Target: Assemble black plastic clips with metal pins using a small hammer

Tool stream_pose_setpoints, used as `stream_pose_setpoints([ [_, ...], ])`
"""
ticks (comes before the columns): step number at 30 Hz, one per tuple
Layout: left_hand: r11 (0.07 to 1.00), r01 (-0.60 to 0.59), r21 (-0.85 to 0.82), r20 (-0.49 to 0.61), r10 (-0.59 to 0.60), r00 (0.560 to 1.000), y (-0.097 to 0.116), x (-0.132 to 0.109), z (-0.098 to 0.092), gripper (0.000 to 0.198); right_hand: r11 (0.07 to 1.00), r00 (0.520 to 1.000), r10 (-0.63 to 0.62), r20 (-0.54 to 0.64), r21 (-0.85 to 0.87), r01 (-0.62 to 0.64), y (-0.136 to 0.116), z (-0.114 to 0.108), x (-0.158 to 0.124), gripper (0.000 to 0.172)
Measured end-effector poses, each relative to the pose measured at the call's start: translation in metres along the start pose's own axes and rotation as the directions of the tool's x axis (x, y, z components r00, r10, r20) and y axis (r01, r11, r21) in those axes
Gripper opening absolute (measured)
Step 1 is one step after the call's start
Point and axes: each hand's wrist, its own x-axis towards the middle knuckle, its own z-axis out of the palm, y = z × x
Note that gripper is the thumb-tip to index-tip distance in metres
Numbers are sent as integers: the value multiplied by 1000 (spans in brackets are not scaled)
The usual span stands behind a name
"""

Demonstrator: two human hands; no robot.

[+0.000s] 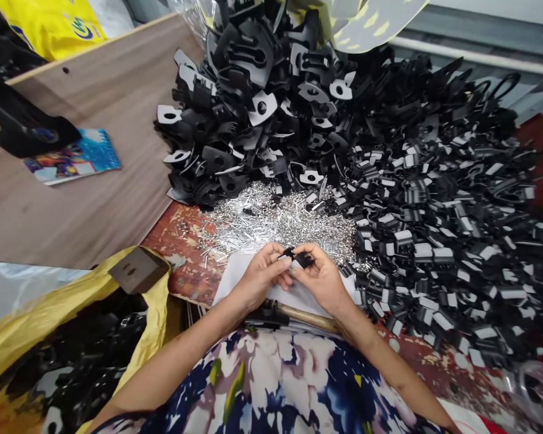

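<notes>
My left hand [263,272] and my right hand [320,278] meet in front of me, both pinching a small black plastic clip part [300,258] between their fingertips. They hover over a white sheet [235,271] on the worktop. Just beyond the hands lies a heap of small shiny metal pins [276,220]. A large pile of black flat plastic pieces [271,96] rises behind it, and a spread of small black clips [443,241] fills the right side.
A hammer with a wooden handle [298,316] lies across my lap edge under the wrists. A yellow bag [72,343] holding black parts sits at lower left. A wooden board [95,150] with a colourful booklet [72,158] is on the left.
</notes>
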Motion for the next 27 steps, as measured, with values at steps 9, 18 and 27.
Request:
stream_pose_setpoints([
  [9,918,-73,391,-99,121,988,-1,-7,0,34,953,988,154,-3,265,-148,-15,-16,-16,49],
  [18,686,-357,634,175,322,930,38,46,10,79,953,995,101,24,284,-103,-14,-11,-36,36],
  [27,167,-501,849,501,44,864,101,-82,-36,28,958,997,-32,-70,-287,10,17,-41,-61,35],
])
